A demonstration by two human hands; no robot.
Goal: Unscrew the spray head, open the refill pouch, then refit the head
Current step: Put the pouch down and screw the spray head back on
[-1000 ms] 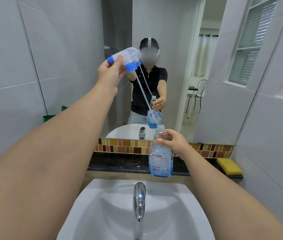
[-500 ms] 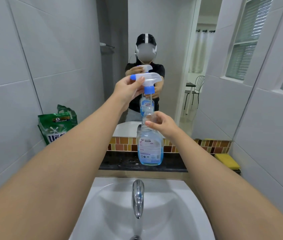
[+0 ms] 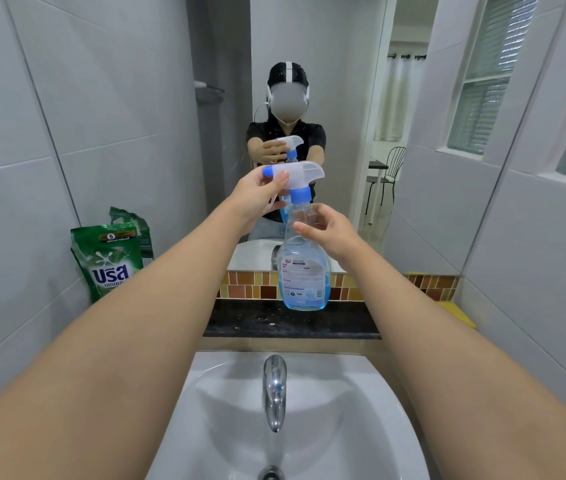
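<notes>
Up at the mirror, the head view has the spray bottle [image 3: 304,268] standing upright on the dark worktop [image 3: 292,323] behind the sink [image 3: 309,410], at about twelve o'clock from the tap [image 3: 274,389]. Its white spray head [image 3: 297,173] with the blue collar sits on the bottle's neck, nozzle pointing toward nine o'clock. The left hand [image 3: 257,199] grips the spray head, thumb on top near the blue nozzle tip. The right hand [image 3: 326,230] is at the bottle's shoulder with fingers loosely spread; whether it touches the plastic I cannot tell. A green refill pouch [image 3: 110,258] leans against the tiled wall at nine o'clock from the bottle, well apart from it, top crumpled.
</notes>
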